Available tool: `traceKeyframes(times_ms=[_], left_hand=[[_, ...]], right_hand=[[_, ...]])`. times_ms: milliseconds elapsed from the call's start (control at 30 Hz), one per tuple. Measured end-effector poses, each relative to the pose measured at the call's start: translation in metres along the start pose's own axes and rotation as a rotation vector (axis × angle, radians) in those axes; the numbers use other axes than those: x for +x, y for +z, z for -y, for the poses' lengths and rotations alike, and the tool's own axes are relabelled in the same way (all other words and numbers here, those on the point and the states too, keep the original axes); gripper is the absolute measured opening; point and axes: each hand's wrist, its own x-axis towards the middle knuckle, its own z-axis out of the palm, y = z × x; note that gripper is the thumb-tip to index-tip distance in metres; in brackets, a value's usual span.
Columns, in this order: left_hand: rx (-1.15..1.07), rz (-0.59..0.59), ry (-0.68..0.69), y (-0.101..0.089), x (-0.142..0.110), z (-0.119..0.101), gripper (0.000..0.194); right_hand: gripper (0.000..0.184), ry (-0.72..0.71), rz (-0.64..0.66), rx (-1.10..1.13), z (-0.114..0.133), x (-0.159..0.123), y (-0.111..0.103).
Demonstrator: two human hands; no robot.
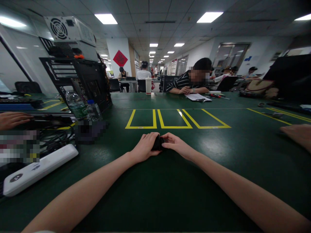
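In the middle of the view, my left hand [147, 145] wraps round a small black blocky object [157, 144], thumb at its near side and fingers over the far side. From the right, my right hand [173, 142] has its bent fingers and thumb closed on the right end of the same object. What kind of object it is I cannot make out, as the fingers cover much of it. Both hands are low over the green table [155, 191], on the near side of several yellow tape outlines [156, 119].
At left stand an open black computer case [92, 85] with a power supply [70, 30] on top, two plastic bottles [76, 106], cables and a white power strip [41, 170]. Other people's hands show at both edges. A person in a striped shirt [178, 83] leans over papers [198, 97] opposite.
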Motion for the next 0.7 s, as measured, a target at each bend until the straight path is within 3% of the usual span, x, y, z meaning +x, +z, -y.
traceKeyframes(times_ms=[167, 300, 433, 600, 700], left_hand=[[-0.018, 0.002, -0.004, 0.001, 0.0, 0.0, 0.056], [-0.047, -0.011, -0.036, 0.005, 0.003, 0.005, 0.058], [-0.133, 0.019, -0.171, 0.007, 0.006, 0.015, 0.057], [-0.218, 0.073, -0.275, 0.006, 0.004, 0.024, 0.058], [-0.225, 0.068, -0.262, 0.008, 0.005, 0.025, 0.059]], right_hand=[[0.037, -0.034, -0.018, -0.032, -0.004, -0.001, 0.007], [0.043, -0.077, -0.12, -0.239, -0.008, -0.001, 0.009], [0.051, -0.001, -0.211, -0.455, -0.007, -0.005, -0.004], [0.072, 0.083, -0.052, -0.511, -0.003, -0.013, -0.022], [0.07, 0.091, -0.039, -0.541, -0.002, -0.016, -0.02]])
